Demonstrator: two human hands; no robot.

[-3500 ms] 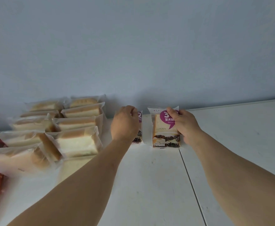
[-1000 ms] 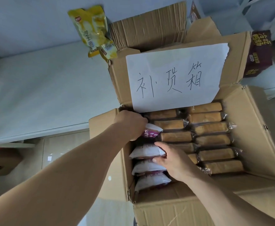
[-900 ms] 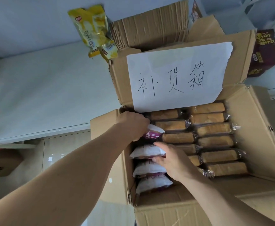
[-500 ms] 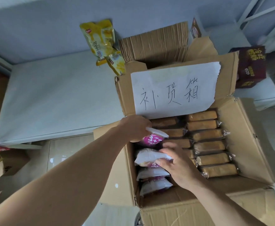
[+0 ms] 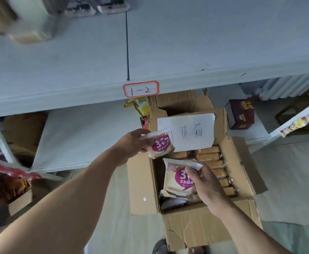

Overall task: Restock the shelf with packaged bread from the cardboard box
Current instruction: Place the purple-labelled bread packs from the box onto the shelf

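Note:
An open cardboard box stands on the floor below me, with a handwritten paper sign on its back flap. Inside lie several clear-wrapped bread loaves on the right and white packs at the front left. My left hand grips a bread pack with a purple label above the box's back left corner. My right hand holds a second purple-label bread pack over the box's left side. The white shelf runs across the top of the view.
A label reading 1-2 marks the shelf's front edge. Blurred wrapped bread sits at the shelf's far left. A yellow snack bag and a dark carton lie on the lower shelf. Red packs are at left.
Both hands have lifted a purple-label pack each out of the box. The view has tilted up, so the upper shelf now shows.

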